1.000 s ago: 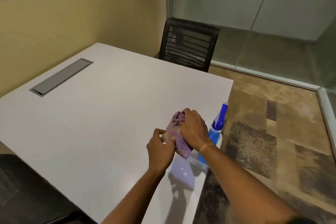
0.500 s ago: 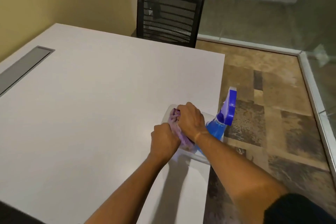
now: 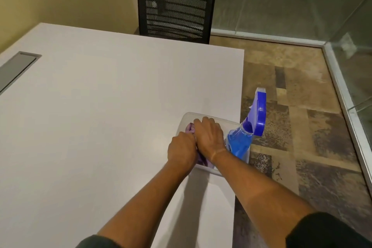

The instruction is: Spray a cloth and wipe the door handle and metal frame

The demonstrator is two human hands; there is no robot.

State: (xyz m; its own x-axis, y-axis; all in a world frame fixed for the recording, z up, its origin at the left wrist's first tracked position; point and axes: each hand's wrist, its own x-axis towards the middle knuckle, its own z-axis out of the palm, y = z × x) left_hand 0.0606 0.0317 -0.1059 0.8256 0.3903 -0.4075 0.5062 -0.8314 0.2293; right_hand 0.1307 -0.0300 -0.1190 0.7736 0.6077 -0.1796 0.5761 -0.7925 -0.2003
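Pretty clearly a small office meeting room: big white table [image 3: 100, 117] with a built-in cable hatch [image 3: 16, 70], black mesh office chair [image 3: 175, 4], glass partition walls [image 3: 281, 0], patchwork carpet tiles [image 3: 291, 127].

Bare forearms, short dark sleeves [image 3: 322, 229]

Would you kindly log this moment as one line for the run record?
stage: cloth prep | left hand and right hand: grip on crumpled purple cloth over clear plastic tray | blue spray bottle: untouched in tray
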